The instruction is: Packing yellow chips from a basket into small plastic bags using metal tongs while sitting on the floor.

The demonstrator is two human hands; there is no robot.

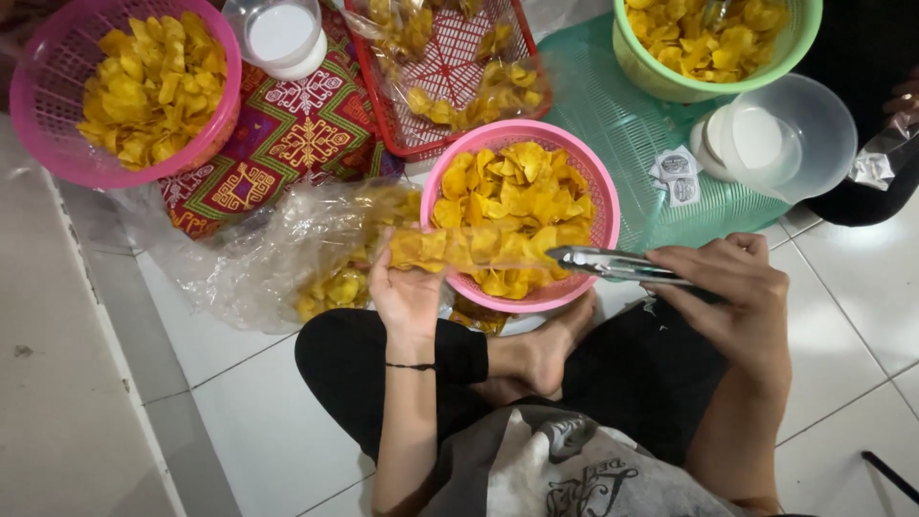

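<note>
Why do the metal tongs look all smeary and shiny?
Head view: the silver metal tongs in the right hand look blurred and catch a bright glint; the clear plastic bag of yellow chips in the left hand shows pale glare; light is soft, shadows faint.

The person sits cross-legged on the floor, bare forearms reaching forward over black-clad knees. The left hand [407,287] is raised, palm turned up toward the wearer, fingers curled in a closed grip; a thin dark band circles its wrist. The right hand [737,287] lies well apart to the right, knuckles up, wrist bent inward, fingers and thumb pinched together in a closed grip. A bare foot [550,349] rests between the two forearms.
</note>
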